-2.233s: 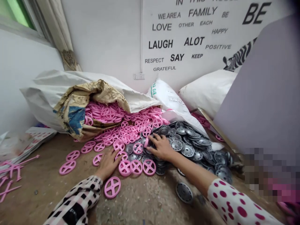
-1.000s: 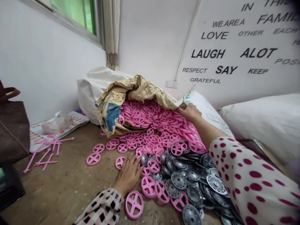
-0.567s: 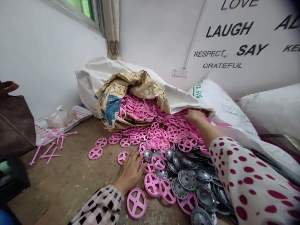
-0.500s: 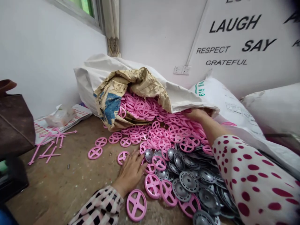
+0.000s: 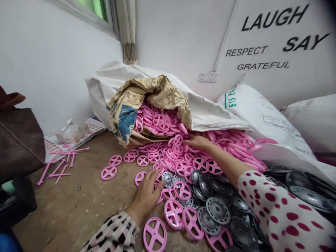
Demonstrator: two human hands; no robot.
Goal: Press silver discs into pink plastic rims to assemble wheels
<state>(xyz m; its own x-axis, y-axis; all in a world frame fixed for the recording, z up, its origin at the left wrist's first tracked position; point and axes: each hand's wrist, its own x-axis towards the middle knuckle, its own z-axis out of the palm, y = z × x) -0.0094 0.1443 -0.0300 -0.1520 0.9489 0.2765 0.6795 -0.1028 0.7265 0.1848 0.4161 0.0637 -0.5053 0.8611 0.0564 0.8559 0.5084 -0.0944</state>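
My left hand point(image 5: 147, 193) lies palm down on the brown tabletop at the left edge of a heap of pink wheel-shaped pieces point(image 5: 173, 214), its fingers stretched forward. Beside its thumb is a small grey disc point(image 5: 168, 179). My right hand point(image 5: 198, 142) reaches across the heap, its fingers extended to the left among the pink wheels below the sack's opening; the fingertips are partly hidden. A torn-mouthed white sack point(image 5: 207, 112) with a brown paper lining lies on its side, with more pink wheels inside. Grey hubcap-like discs point(image 5: 217, 210) are piled under my right forearm.
Pink rods point(image 5: 61, 174) lie at the left near printed sheets point(image 5: 93, 127) and a brown bag point(image 5: 21, 140). A black container point(image 5: 18, 196) stands at the lower left. Further white sacks point(image 5: 262, 108) lean at the right by the wall, below a socket point(image 5: 208, 77).
My right hand has moved left from beneath the sack's right edge to the middle of the pink heap. More pink wheels show at the right. My left hand has barely moved.
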